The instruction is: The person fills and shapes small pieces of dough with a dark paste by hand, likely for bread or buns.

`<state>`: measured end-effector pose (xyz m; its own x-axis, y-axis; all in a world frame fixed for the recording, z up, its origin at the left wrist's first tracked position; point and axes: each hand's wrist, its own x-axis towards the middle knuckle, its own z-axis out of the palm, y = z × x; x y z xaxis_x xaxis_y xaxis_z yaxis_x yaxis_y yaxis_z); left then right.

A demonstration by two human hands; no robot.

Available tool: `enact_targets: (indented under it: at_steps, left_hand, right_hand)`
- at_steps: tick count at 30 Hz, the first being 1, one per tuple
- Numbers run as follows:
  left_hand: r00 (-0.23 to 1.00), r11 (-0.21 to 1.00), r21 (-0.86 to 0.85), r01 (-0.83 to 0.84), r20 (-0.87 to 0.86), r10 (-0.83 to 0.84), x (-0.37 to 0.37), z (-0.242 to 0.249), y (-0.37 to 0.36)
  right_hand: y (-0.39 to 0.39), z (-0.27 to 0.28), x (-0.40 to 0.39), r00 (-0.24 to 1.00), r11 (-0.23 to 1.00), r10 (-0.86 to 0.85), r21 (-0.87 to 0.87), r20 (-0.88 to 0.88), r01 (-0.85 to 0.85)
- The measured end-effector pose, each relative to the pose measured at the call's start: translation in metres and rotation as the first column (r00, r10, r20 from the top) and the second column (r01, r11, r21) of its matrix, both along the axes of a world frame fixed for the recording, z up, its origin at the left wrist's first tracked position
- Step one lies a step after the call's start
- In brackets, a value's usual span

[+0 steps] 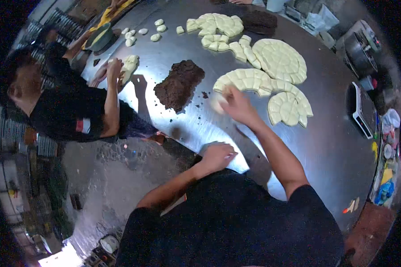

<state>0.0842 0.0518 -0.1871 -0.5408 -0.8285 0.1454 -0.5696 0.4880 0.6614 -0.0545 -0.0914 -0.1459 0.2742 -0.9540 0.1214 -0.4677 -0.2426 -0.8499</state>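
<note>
My left hand is closed near the table's front edge, with a small pale bit showing at its fingers; what it holds is hidden. Over the metal table, my right hand is closed and smeared by motion, with a pale dough piece at its fingertips. Beside it lie a curved band of pressed dough pieces and a smaller round cluster. A large dough disc sits farther back. To the left of my right hand is a dark brown crumbly mound.
At the left, a co-worker handles a dough strip on the table. Small dough balls and a second dark mound lie at the back. A scale and a pot stand at the right.
</note>
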Motion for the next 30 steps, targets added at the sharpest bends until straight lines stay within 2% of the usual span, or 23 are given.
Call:
enact_targets:
  at_steps: [1, 2, 3, 4, 5, 7, 9, 10, 11, 12, 13, 14, 15, 16, 17, 18, 20, 22, 24, 26, 27, 28, 30]
  left_hand:
    - [0.982, 0.977, -0.1, 0.186, 0.006, -0.186, -0.023, -0.006, -0.006]
    - [0.927, 0.908, -0.193, 0.373, 0.024, -0.375, -0.042, -0.011, -0.011]
    - [0.671, 0.774, 0.28, 0.568, 0.388, -0.632, -0.058, 0.025, -0.018]
    - [0.619, 0.721, 0.289, 0.629, 0.375, -0.69, -0.066, 0.013, -0.013]
    - [0.746, 0.73, 0.236, 0.641, 0.029, -0.665, -0.069, -0.009, -0.005]
    - [0.779, 0.671, 0.408, 0.619, -0.428, -0.458, -0.067, -0.034, 0.006]
    - [0.851, 0.699, 0.491, 0.52, -0.236, -0.468, -0.062, -0.067, -0.009]
    - [0.825, 0.81, 0.332, 0.483, 0.136, -0.548, -0.06, -0.073, -0.026]
    - [0.702, 0.847, 0.148, 0.51, 0.498, -0.509, -0.057, -0.078, -0.042]
    - [0.583, 0.84, 0.051, 0.541, 0.697, -0.418, -0.045, -0.072, -0.057]
    - [0.434, 0.803, -0.028, 0.595, 0.853, -0.291, -0.032, -0.064, -0.072]
    - [0.762, 0.942, -0.113, 0.315, 0.623, -0.18, -0.014, -0.06, -0.086]
    - [0.948, 0.996, -0.092, -0.006, 0.316, 0.034, 0.001, -0.056, -0.097]
    - [0.953, 0.953, 0.032, -0.303, -0.009, 0.303, 0.01, -0.051, -0.104]
    - [0.94, 0.942, -0.125, -0.313, 0.099, 0.325, 0.014, -0.041, -0.108]
    - [0.911, 0.911, -0.283, -0.301, 0.197, 0.362, 0.013, -0.028, -0.11]
    - [0.914, 0.863, -0.442, -0.247, 0.19, 0.359, 0.004, -0.015, -0.111]
    - [0.911, 0.838, -0.47, -0.278, 0.147, 0.385, -0.019, 0.001, -0.1]
    - [0.945, 0.9, -0.289, -0.327, -0.088, 0.315, -0.034, 0.001, -0.094]
    - [0.907, 0.901, 0.121, -0.416, -0.022, 0.421, -0.06, 0.021, -0.077]
    - [0.921, 0.907, 0.219, -0.359, -0.075, 0.383, -0.069, 0.008, -0.074]
    - [0.943, 0.918, 0.302, -0.257, -0.129, 0.307, -0.086, 0.022, -0.063]
    - [0.95, 0.927, 0.316, -0.202, -0.166, 0.263, -0.122, 0.036, -0.044]
  right_hand:
    - [-0.008, 0.025, 0.028, 0.945, 0.988, -0.075, -0.105, 0.32, 0.115]
    - [-0.005, 0.063, 0.048, 0.721, 0.982, -0.134, 0.19, 0.68, 0.003]
    - [-0.008, 0.072, 0.058, 0.68, 0.994, -0.06, 0.107, 0.731, -0.027]
    - [-0.001, 0.081, 0.066, 0.713, 0.991, -0.001, -0.096, 0.701, 0.096]
    - [0.014, 0.092, 0.063, 0.805, 0.978, 0.003, -0.17, 0.594, 0.122]
    - [0.043, 0.084, 0.037, 0.927, 0.932, 0.091, -0.359, 0.364, 0.049]
    - [0.071, 0.058, -0.005, 0.974, 0.926, -0.011, -0.364, 0.225, 0.095]
    - [0.082, 0.033, -0.029, 0.986, 0.919, -0.054, -0.378, 0.159, 0.111]
    - [0.089, 0.012, -0.062, 0.98, 0.948, -0.168, -0.255, 0.109, 0.191]
    - [0.092, -0.008, -0.099, 0.966, 0.957, -0.255, -0.131, 0.053, 0.26]
    - [0.094, -0.029, -0.131, 0.883, 0.894, -0.447, 0.085, 0.144, 0.439]
    - [0.096, -0.044, -0.164, 0.75, 0.744, -0.658, -0.1, 0.059, 0.661]
    - [0.099, -0.046, -0.2, 0.661, 0.657, -0.749, -0.193, -0.052, 0.729]
    - [0.098, -0.056, -0.23, 0.551, 0.582, -0.807, -0.451, -0.215, 0.676]
    - [0.094, -0.053, -0.253, 0.58, 0.646, -0.763, -0.318, -0.284, 0.694]
    - [0.087, -0.066, -0.266, 0.588, 0.648, -0.761, -0.317, -0.272, 0.692]
    - [0.079, -0.097, -0.278, 0.561, 0.747, -0.66, -0.352, -0.5, 0.565]
    - [0.074, -0.106, -0.29, 0.6, 0.72, -0.694, -0.38, -0.398, 0.581]
    - [0.077, -0.102, -0.283, 0.604, 0.666, -0.746, -0.28, -0.28, 0.692]
    - [0.096, -0.101, -0.269, 0.546, 0.555, -0.831, -0.103, -0.104, 0.825]
    - [0.111, -0.09, -0.257, 0.537, 0.533, -0.841, 0.06, -0.071, 0.844]
    - [0.124, -0.091, -0.237, 0.496, 0.524, -0.852, 0.252, 0.168, 0.814]
    - [0.137, -0.069, -0.198, 0.595, 0.691, -0.683, 0.11, 0.424, 0.714]
